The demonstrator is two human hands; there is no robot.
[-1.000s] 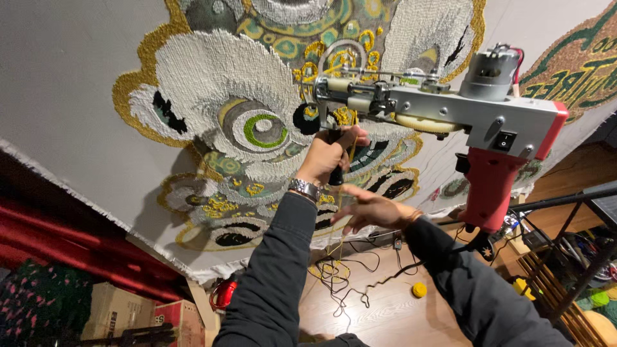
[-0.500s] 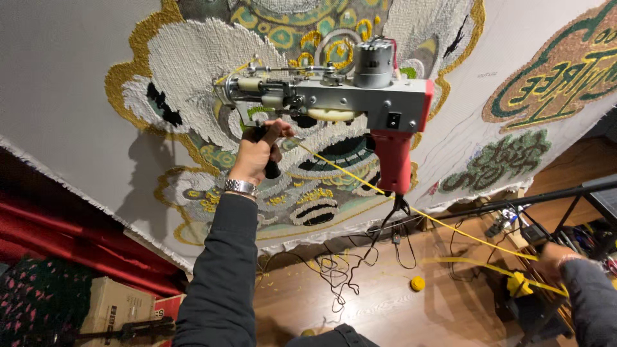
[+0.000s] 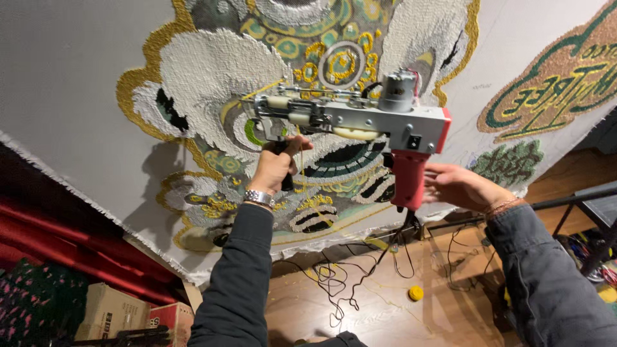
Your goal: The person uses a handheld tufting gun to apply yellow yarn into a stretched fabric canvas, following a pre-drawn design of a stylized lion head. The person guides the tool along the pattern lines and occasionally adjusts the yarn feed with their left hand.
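Observation:
A tufting gun (image 3: 360, 122) with a grey metal body and a red rear handle (image 3: 407, 180) is held up against a stretched grey cloth (image 3: 71, 83) bearing a tufted picture in white, gold and green yarn (image 3: 212, 71). My left hand (image 3: 276, 166) is closed around the gun's black front grip, a metal watch on its wrist. To the right of the red handle is my right hand (image 3: 459, 186), its fingers apart and reaching to the handle's side. A black cord (image 3: 379, 257) hangs from the handle to the floor.
Tangled black cord and yellow yarn lie on the wooden floor (image 3: 347, 283), with a small yellow ball (image 3: 416, 293) nearby. Cardboard boxes (image 3: 122, 311) stand at lower left under red drapery (image 3: 58, 238). A dark metal frame (image 3: 578, 205) crosses at right. A second tufted piece (image 3: 559, 71) shows at upper right.
My right hand has come back up from low at the right, where it pulled yellow yarn, to the red handle. The gun has stayed high in my left hand.

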